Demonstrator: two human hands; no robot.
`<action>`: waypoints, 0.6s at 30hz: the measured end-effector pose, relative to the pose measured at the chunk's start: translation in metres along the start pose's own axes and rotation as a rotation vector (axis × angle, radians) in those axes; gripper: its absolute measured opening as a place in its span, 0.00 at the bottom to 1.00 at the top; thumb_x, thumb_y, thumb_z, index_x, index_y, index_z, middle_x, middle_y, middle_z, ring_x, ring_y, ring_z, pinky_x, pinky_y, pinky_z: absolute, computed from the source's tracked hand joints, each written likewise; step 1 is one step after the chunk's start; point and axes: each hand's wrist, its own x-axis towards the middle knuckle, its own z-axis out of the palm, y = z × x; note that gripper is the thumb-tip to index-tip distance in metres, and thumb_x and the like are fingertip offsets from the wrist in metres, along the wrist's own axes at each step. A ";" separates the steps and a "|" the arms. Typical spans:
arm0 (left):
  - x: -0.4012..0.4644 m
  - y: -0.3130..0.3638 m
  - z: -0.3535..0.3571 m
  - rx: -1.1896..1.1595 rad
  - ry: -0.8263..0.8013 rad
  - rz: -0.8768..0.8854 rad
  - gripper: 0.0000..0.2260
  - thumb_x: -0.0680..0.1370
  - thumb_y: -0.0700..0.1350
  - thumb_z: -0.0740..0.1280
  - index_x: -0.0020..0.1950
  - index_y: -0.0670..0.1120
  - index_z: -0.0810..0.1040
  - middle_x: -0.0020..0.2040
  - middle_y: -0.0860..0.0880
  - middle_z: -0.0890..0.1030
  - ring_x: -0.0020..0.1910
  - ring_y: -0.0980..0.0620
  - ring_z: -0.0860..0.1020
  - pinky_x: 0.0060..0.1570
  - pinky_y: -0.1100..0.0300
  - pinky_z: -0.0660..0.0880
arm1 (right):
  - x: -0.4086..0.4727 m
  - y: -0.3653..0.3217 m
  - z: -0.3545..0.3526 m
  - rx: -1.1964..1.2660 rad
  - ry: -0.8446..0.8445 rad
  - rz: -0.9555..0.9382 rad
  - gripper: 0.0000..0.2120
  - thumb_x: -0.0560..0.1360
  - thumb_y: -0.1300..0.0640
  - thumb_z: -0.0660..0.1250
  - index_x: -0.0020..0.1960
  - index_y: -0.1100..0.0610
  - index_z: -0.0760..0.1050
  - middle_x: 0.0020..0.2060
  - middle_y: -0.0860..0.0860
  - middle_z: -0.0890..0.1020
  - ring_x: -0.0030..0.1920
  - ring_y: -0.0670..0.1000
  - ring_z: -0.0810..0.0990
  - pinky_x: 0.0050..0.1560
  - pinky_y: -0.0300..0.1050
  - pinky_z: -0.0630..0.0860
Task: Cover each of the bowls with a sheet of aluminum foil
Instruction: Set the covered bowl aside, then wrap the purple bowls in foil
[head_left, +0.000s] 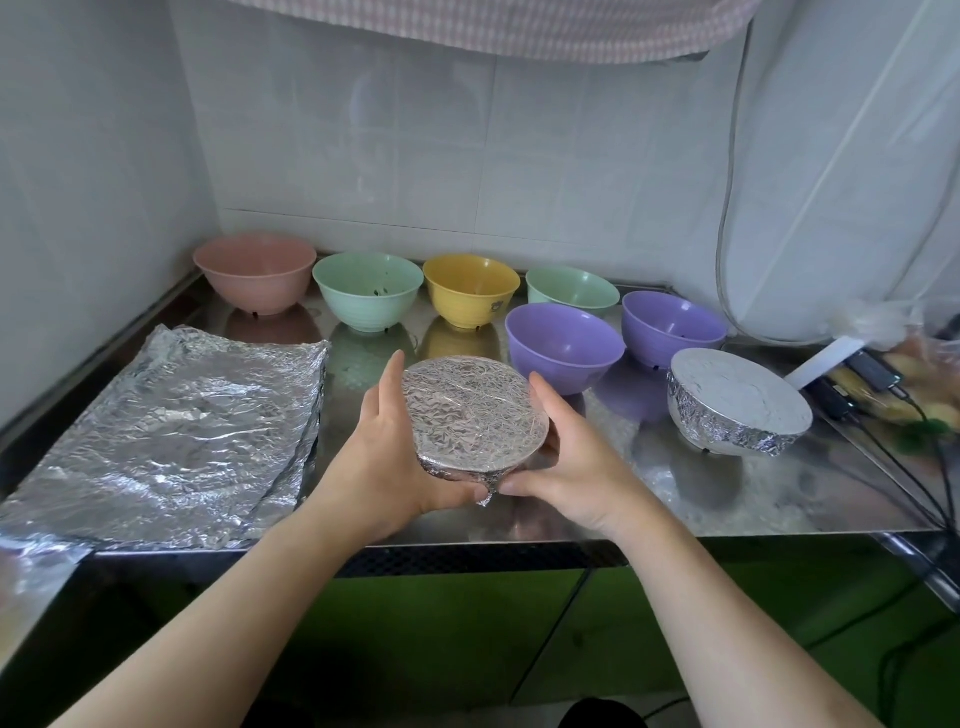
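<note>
We hold the foil-covered bowl between our left hand and right hand, fingers curled around its sides, near the counter's front edge. The foil sheets lie at the left edge.

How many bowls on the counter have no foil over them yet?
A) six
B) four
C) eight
A: six stand bare, namely the pink bowl, two green bowls, the yellow bowl and two purple bowls; only the held bowl and the covered bowl on the right wear foil.
</note>
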 end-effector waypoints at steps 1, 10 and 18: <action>0.000 0.000 0.000 0.002 0.002 0.002 0.73 0.57 0.60 0.87 0.85 0.52 0.38 0.82 0.46 0.56 0.78 0.50 0.64 0.67 0.65 0.60 | -0.001 -0.001 0.002 0.004 0.009 -0.010 0.58 0.68 0.71 0.82 0.85 0.46 0.51 0.64 0.24 0.67 0.57 0.15 0.67 0.55 0.17 0.66; 0.000 0.002 0.002 0.012 0.006 0.006 0.75 0.54 0.63 0.87 0.85 0.53 0.38 0.83 0.45 0.55 0.80 0.49 0.62 0.68 0.61 0.62 | -0.005 -0.008 0.013 -0.122 0.084 -0.109 0.47 0.65 0.70 0.84 0.59 0.31 0.60 0.55 0.20 0.66 0.56 0.15 0.67 0.55 0.16 0.63; 0.000 0.001 0.005 -0.005 0.040 0.026 0.76 0.52 0.62 0.88 0.85 0.54 0.38 0.82 0.44 0.57 0.79 0.48 0.63 0.65 0.61 0.62 | 0.002 0.001 0.015 -0.197 0.071 -0.079 0.61 0.65 0.61 0.86 0.79 0.41 0.46 0.69 0.26 0.63 0.63 0.17 0.62 0.59 0.14 0.56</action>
